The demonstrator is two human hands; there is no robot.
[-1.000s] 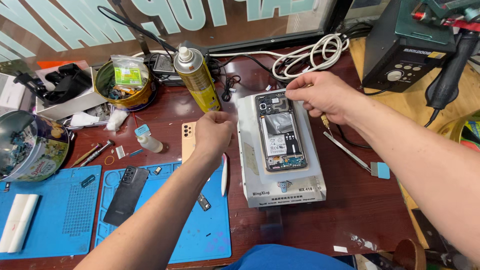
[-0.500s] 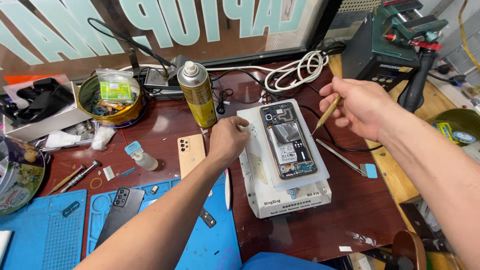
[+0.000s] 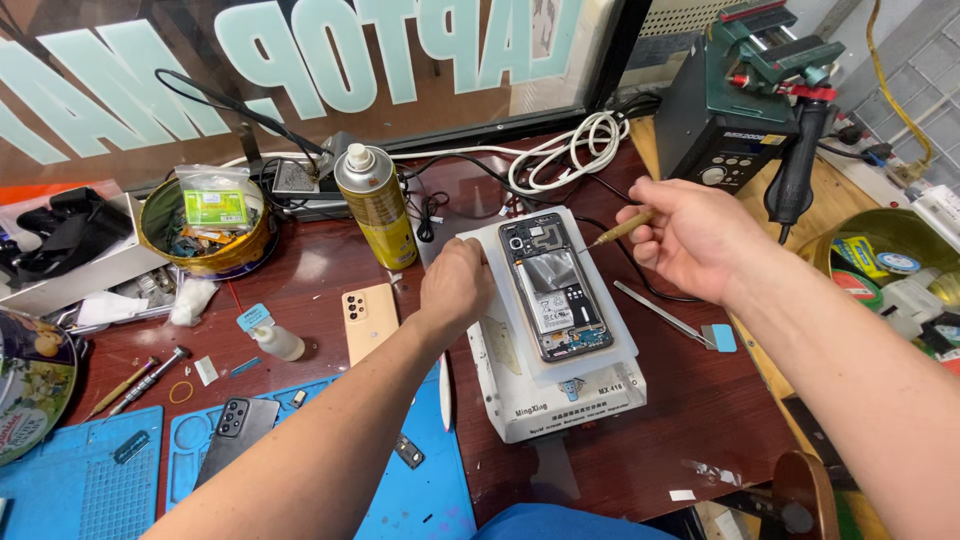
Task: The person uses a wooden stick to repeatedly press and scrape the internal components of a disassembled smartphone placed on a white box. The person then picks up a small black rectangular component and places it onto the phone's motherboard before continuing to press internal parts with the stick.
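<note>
On the cluttered wooden bench [image 3: 700,420], a white heating plate [image 3: 560,400].

Gold spray can [image 3: 378,205] gleaming; white heating pad [image 3: 560,385] showing; blue mat [image 3: 300,470] lying; peach phone cover [image 3: 369,321] glowing; white cable [image 3: 565,150] coiling.

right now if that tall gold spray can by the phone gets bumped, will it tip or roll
The tall gold metal spray can probably tips easily: it stands upright, narrow-based and tall. Once down, its round body would likely roll. The left hand rests close by.
</note>
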